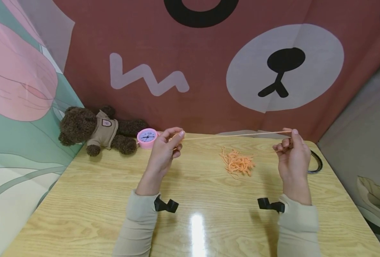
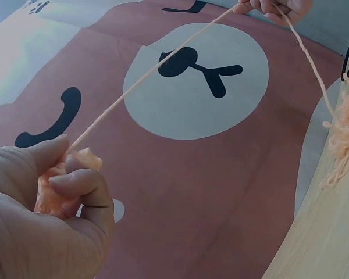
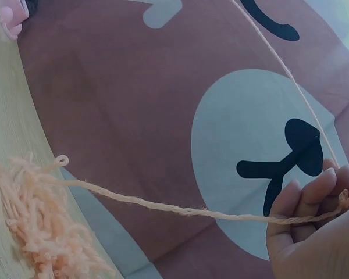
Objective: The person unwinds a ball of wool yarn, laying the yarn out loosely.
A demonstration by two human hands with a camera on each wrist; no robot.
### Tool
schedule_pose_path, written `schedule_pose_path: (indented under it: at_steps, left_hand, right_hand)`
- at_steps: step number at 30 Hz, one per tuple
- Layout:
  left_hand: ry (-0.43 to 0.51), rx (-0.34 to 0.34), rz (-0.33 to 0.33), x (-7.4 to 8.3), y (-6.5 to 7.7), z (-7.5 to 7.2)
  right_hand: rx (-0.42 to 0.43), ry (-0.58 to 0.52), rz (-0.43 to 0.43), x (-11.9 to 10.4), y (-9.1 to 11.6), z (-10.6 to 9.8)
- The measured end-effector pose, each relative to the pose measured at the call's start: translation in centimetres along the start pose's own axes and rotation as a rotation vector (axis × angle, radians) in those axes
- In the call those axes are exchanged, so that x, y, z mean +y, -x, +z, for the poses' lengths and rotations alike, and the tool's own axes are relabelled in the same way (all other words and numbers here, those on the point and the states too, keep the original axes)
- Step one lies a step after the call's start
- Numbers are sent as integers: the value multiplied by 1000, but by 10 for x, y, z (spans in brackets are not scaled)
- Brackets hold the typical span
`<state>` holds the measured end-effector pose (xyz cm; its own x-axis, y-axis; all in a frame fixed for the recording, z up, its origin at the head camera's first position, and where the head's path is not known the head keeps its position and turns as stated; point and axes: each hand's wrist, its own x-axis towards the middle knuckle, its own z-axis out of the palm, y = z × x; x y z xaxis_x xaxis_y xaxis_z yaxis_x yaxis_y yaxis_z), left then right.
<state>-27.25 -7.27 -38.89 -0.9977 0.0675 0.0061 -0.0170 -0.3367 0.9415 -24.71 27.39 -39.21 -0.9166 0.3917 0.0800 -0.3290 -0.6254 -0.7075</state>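
Observation:
A strand of orange yarn [image 1: 238, 135] stretches taut between the two raised hands above the table. My left hand [image 1: 164, 151] pinches one end between thumb and fingers, and a small wound bundle of yarn [image 2: 52, 192] sits inside its curled fingers. The right hand [image 1: 292, 157] pinches the strand at the other side, its fingers curled. From that hand the yarn runs down to a loose, tangled heap of orange yarn [image 1: 239, 162] on the table, as the right wrist view shows.
A brown teddy bear [image 1: 103, 130] lies at the table's back left, with a pink alarm clock [image 1: 147, 137] beside its feet. A dark ring-shaped item with a zipper-like edge [image 1: 316, 162] lies behind the right hand. A printed cloth [image 1: 202, 64] hangs behind the wooden table [image 1: 209, 200].

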Motion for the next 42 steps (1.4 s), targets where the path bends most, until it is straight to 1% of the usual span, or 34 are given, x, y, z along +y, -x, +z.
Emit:
schedule_pose_path:
  at_steps: [4,7,12,15,19,22,25,30,35,39,42]
  left_hand:
    - [-2,-10,5,0,0,-1]
    - [-24,-14,14,-1,1,-2]
    - [-39,-2,0,-1,2,-2]
    - [-10,-6,-8,-1,2,-2]
    - [35,-52,7,-1,1,-4]
    - [76,-70,21,-2,0,-4]
    - [103,-54,31,-1,0,-5]
    - [121,-3,37,1,-2,-7]
    - [121,31,37,3,-3,-10]
    - [103,47,39,5,-2,-13]
    - [99,43,37,6,-2,-15]
  right_hand:
    - [23,-13,2,-1,-1,-2]
    - [36,-14,1,-1,-1,-3]
    - [26,-18,7,-1,-3,-5]
    - [22,-31,12,-1,-4,-6]
    - [32,-43,14,-2,-5,-7]
    - [38,-58,15,-3,-5,-8]
    - [43,-78,22,-5,-6,-9]
    - [80,-102,35,-10,-7,-13]
    - [125,-171,46,-15,-10,-19]
    - [154,-200,50,-17,-12,-24]
    - [176,-203,56,-18,-14,-27]
